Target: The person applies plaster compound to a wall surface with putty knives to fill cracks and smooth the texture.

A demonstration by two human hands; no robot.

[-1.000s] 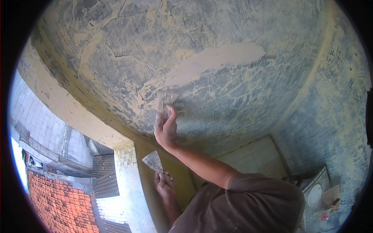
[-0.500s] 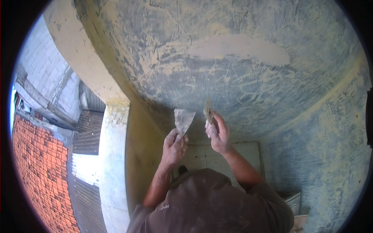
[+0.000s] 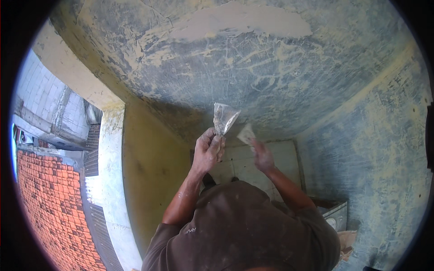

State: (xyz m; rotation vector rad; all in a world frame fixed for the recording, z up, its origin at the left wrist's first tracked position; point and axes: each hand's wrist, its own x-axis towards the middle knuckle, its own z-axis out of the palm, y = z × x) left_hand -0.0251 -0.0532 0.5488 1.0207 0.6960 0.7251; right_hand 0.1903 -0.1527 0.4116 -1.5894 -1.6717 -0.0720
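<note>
Since half a second ago, the right hand (image 3: 263, 157) has sunk below the level of the left tool's blade, and its spreader (image 3: 247, 134) has turned from nearly edge-on to show a broad face. Held in the left hand (image 3: 208, 147), fingers wrapped round the handle, a putty knife (image 3: 224, 118) points up with a slight rightward lean, its flared, pale-smeared blade wholly beyond the fist. Fingers of the right hand grip the spreader's lower end; though blurred, it slants up and left toward the knife, with a narrow gap between. Open room lies ahead below the putty patch (image 3: 244, 20) on the mottled wall (image 3: 280, 86). Leftward stands the yellow side wall (image 3: 153, 167); the right-hand wall (image 3: 379, 158) is well apart.
</note>
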